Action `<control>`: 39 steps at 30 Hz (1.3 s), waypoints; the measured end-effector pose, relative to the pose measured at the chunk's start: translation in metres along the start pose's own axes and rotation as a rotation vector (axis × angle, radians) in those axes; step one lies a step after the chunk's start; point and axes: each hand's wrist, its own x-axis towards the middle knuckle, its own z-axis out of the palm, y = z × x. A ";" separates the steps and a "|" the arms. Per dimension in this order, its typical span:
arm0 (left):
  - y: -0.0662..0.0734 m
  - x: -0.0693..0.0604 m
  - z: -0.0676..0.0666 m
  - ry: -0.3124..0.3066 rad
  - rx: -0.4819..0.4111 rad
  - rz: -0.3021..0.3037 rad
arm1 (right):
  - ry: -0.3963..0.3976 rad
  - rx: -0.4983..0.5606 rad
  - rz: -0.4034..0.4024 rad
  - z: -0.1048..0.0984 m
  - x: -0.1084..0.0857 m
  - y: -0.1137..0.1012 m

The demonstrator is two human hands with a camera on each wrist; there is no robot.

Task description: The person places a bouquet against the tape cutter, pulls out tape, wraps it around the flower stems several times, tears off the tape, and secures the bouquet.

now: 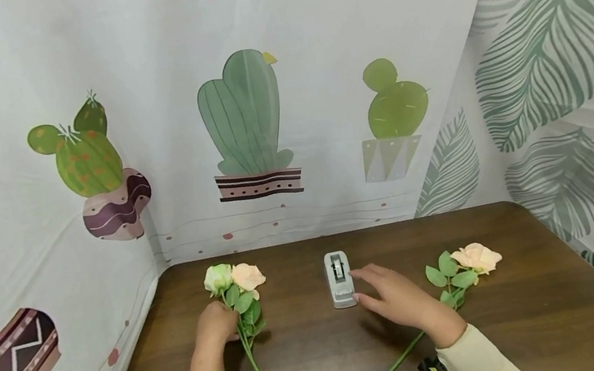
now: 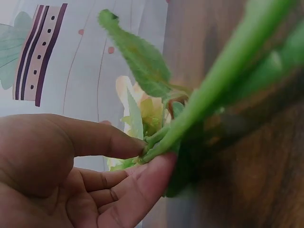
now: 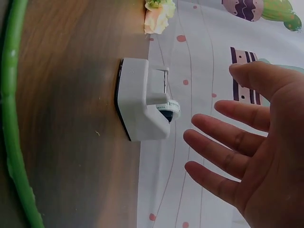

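Note:
On the left of the table, my left hand (image 1: 217,327) pinches the green stems (image 2: 209,95) of two artificial roses between thumb and fingers. One bloom is a pale green rose (image 1: 218,279), the other a peach rose (image 1: 249,277); their stems run down toward the table's near side. A light grey tape dispenser (image 1: 339,281) with a small roll of tape (image 3: 170,109) stands near the middle. Just to its right is my right hand (image 1: 398,298), fingers spread and extended toward it. In the right wrist view that hand holds nothing, and a gap separates it from the dispenser.
Another peach rose (image 1: 477,258) lies on the right side of the dark wooden table (image 1: 319,341), its stem (image 1: 406,353) passing close to my right wrist. Behind the table hangs a white cloth (image 1: 170,133) printed with cacti and leaves.

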 end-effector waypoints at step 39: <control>0.009 -0.007 -0.015 0.045 -0.120 0.001 | -0.035 -0.022 -0.081 0.007 0.000 -0.004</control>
